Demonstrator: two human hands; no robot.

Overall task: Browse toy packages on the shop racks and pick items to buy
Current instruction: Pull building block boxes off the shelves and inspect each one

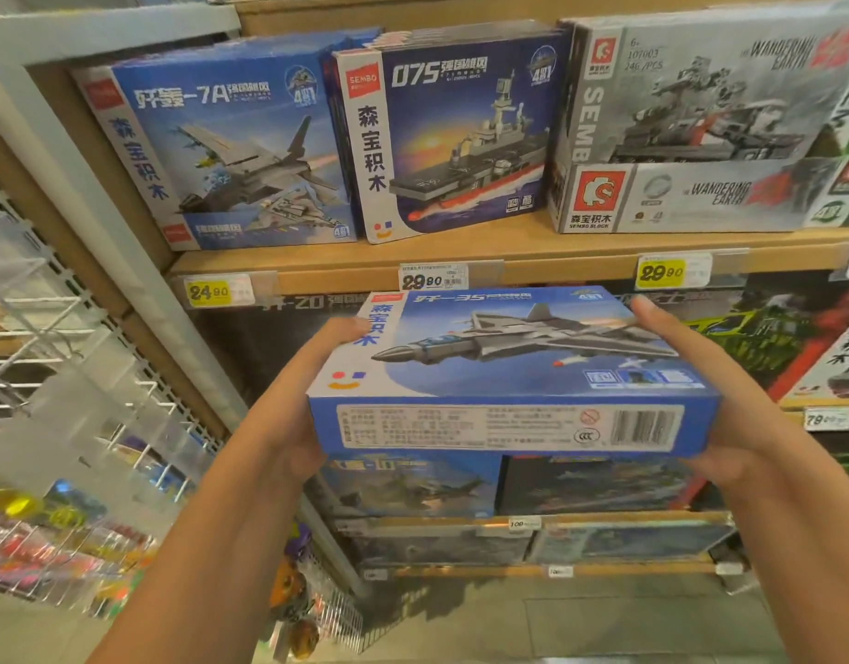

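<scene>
A blue building-block box with a grey fighter jet on its lid (508,361) is held flat in front of the shelves, its barcode side facing me. My left hand (298,400) grips its left end, thumb on top near the corner. My right hand (710,395) grips the right end, thumb lying along the top edge. The fingers of both hands are hidden under the box.
On the wooden shelf (508,254) above stand a blue jet box (230,151), a 075 ship box (456,131) and a grey Wandering Earth box (710,122). Yellow price tags (209,292) line the shelf edge. A white wire rack (77,376) with small packets stands left. More boxes fill lower shelves.
</scene>
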